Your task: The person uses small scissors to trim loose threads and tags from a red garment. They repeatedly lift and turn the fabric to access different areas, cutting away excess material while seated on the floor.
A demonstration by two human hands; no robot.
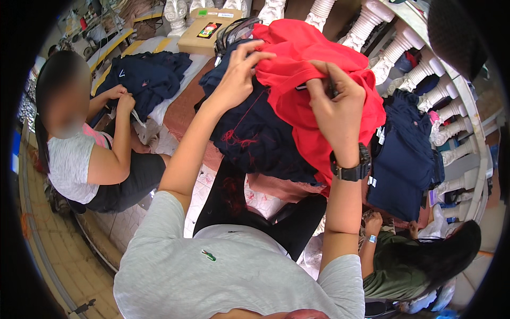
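I hold a red garment (313, 101) up in front of me with both hands. My left hand (239, 74) pinches its upper left edge near the collar. My right hand (337, 103), with a black watch on the wrist, grips a fold in its middle. The red cloth hangs over a navy garment (260, 138) lying on my lap, which has loose red threads on it.
A person in a grey top sits at my left, handling a navy garment (146, 80). Another person in an olive top sits at lower right. Navy shirts (404, 154) lie at right beside a white balustrade (446, 90). A cardboard box (204, 34) stands ahead.
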